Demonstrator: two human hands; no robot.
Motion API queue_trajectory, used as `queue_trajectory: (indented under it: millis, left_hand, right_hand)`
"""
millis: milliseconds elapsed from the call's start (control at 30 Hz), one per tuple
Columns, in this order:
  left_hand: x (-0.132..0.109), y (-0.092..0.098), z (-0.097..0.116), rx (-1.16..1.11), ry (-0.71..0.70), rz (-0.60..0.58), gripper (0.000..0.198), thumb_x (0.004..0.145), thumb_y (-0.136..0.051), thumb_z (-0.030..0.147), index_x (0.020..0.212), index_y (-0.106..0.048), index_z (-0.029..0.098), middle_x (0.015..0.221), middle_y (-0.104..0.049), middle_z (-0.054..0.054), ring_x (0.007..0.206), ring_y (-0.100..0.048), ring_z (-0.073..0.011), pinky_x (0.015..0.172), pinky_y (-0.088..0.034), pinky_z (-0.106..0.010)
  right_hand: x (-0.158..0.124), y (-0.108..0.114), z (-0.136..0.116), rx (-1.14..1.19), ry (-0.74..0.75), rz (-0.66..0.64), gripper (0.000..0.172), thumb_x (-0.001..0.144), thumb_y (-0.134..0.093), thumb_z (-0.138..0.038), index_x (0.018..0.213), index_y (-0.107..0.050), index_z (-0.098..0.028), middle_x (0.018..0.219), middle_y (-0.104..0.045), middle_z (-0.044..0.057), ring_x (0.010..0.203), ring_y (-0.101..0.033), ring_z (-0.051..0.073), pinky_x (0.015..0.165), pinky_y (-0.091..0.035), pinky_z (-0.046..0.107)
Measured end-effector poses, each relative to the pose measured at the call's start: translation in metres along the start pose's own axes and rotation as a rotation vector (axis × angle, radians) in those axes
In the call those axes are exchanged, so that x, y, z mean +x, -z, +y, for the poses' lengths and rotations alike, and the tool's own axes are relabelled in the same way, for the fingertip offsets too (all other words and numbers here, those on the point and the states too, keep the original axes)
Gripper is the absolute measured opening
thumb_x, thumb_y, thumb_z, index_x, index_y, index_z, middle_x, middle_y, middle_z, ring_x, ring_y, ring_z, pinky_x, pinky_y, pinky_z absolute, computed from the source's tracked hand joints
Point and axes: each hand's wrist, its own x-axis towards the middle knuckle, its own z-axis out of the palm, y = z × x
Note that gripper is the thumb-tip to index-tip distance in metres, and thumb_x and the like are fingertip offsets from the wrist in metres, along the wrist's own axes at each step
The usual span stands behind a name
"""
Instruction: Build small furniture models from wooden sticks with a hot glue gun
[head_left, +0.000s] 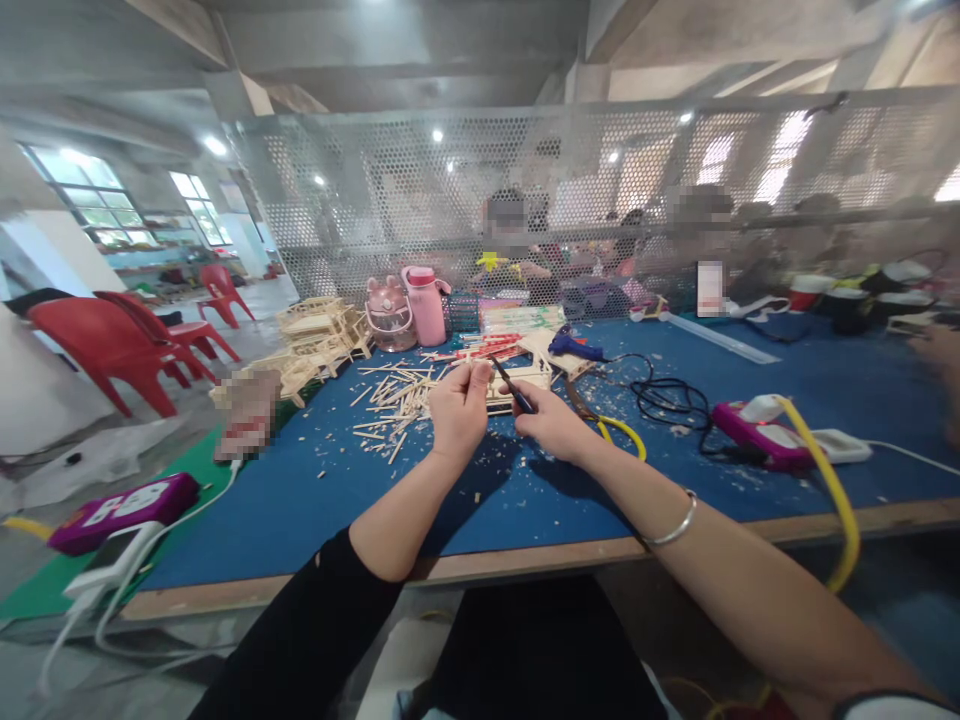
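Note:
My left hand [459,408] is closed above the blue table, thumb up, fingers pinched; whatever they hold is too small or hidden to make out. In my right hand [553,422] is a slim dark pointed tool [513,385], like tweezers or a craft knife, its tip reaching close to my left thumb. Behind both hands lies a pale wooden piece [525,380], partly covered by them. Loose thin wooden sticks [397,405] are scattered to the left of my left hand. A blue glue gun [577,345] rests just beyond my right hand.
A yellow-handled tool [626,435] lies beside my right forearm. Black cable [667,390] and a purple power strip [765,438] are on the right. Stacked wooden models [322,335], a pink bottle [426,310] and a perforated metal screen [360,200] stand behind. Another person's hand [937,345] shows far right.

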Motion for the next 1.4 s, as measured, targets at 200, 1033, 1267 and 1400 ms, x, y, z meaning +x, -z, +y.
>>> queue_trajectory:
  millis: [200,1033,1267,1400]
  left_hand:
    - [-0.001,-0.001,0.001,-0.005,-0.011,-0.019,0.038,0.088,-0.043,0.043,0.064,-0.055,0.016,0.056,-0.049,0.002,0.055,-0.044,-0.0096,0.055,-0.033,-0.022]
    - [-0.003,-0.007,-0.002,-0.228,0.068,-0.124,0.055,0.088,-0.027,0.058,0.082,-0.061,0.016,0.073,-0.059,-0.004,0.065,-0.051,-0.0128,0.06,-0.04,-0.025]
    - [-0.004,-0.009,0.001,-0.165,0.052,-0.112,0.053,0.089,-0.025,0.055,0.071,-0.055,0.017,0.066,-0.054,-0.003,0.061,-0.048,-0.0127,0.058,-0.037,-0.026]
    - [-0.003,-0.009,0.001,-0.063,-0.06,-0.097,0.055,0.09,-0.019,0.055,0.068,-0.053,0.018,0.06,-0.049,-0.002,0.057,-0.045,-0.0131,0.057,-0.035,-0.027]
  right_hand:
    - [-0.002,-0.001,-0.006,0.084,-0.022,-0.007,0.044,0.056,-0.048,-0.016,0.099,-0.057,-0.018,0.064,-0.048,-0.006,0.057,-0.04,0.01,0.055,-0.032,0.023]
    - [-0.007,-0.007,-0.011,0.001,0.025,0.062,0.023,0.063,-0.046,-0.019,0.084,-0.056,-0.017,0.059,-0.047,-0.005,0.056,-0.041,0.011,0.055,-0.032,0.024]
    - [-0.011,-0.016,-0.012,-0.045,0.124,0.047,0.012,0.062,-0.042,-0.015,0.07,-0.051,-0.017,0.06,-0.05,-0.003,0.063,-0.045,0.014,0.06,-0.035,0.025]
    - [-0.015,-0.02,-0.015,-0.009,0.149,0.029,0.011,0.061,-0.042,-0.014,0.066,-0.051,-0.018,0.059,-0.053,-0.002,0.064,-0.046,0.015,0.061,-0.036,0.027]
